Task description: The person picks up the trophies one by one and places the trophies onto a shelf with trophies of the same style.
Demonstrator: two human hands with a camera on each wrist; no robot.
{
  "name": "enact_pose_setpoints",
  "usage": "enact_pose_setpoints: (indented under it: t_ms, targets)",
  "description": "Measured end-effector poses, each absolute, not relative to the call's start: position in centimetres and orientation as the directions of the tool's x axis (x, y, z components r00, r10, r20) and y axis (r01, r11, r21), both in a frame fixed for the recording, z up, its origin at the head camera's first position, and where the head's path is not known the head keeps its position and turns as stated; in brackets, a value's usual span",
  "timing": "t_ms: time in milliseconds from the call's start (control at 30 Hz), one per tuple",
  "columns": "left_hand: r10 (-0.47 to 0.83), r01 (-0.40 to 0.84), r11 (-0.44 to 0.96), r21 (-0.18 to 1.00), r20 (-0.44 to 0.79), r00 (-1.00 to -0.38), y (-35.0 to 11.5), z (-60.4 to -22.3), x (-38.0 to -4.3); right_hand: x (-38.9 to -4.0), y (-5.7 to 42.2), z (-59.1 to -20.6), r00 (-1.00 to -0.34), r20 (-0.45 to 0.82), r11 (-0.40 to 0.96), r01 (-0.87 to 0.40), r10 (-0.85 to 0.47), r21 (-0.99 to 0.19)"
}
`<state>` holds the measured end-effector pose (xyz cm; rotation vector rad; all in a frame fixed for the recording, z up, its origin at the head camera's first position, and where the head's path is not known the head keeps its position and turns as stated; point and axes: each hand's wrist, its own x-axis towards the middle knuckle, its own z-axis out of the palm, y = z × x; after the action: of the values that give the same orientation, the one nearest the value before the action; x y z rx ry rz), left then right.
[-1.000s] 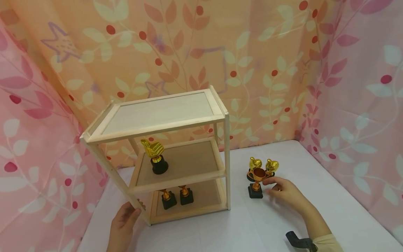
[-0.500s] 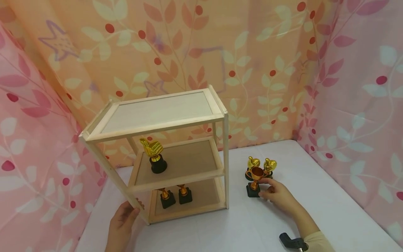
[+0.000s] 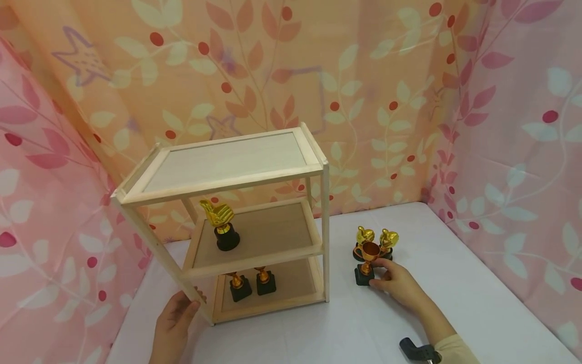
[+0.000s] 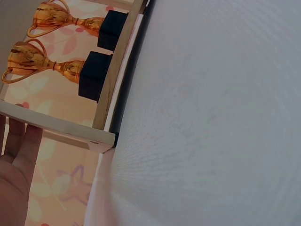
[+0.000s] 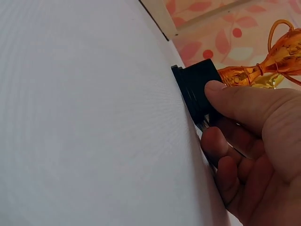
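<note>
A small copper-gold trophy cup [image 3: 370, 251] on a black square base stands upright on the white table to the right of the shelf. My right hand [image 3: 397, 283] grips it low down; the right wrist view shows my thumb [image 5: 244, 101] on the black base [image 5: 200, 87]. At the left, my left hand [image 3: 175, 321] holds the lower front post of a wooden three-tier shelf [image 3: 254, 270], with fingers behind the post [image 4: 51, 123]. A gold hand-shaped trophy [image 3: 222, 222] stands on the middle tier. Two copper-gold trophy cups [image 3: 239, 287] stand on the bottom tier, their tops hidden in the head view.
Two gold trophies [image 3: 388, 238] on dark bases stand just behind the held cup, partly hidden by it. Patterned cloth [image 3: 364, 101] walls the table in at the back and both sides. A black strap mount [image 3: 418, 350] sits at my right wrist.
My right hand has moved slightly left and closed in on the trophy cup's base and stem. The cup stays standing in place. My left hand keeps holding the shelf post.
</note>
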<state>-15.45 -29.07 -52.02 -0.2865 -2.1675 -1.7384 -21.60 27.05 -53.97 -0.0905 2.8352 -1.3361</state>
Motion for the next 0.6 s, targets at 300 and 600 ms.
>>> enact_pose_setpoints:
  t_ms: [300,600]
  targets:
    - [-0.156,0.056,0.414,0.908,0.132,-0.979,-28.85,-51.41,-14.79,-21.61,26.87,-54.11,-1.000,-0.003,0.667,-0.010,-0.019,-0.745]
    - [-0.157,0.071,0.421,0.904,0.149,-0.976,-28.95,-51.38,-14.87,-21.65,26.84,-54.26,-0.999,0.040,0.676,-0.033,-0.005,-0.736]
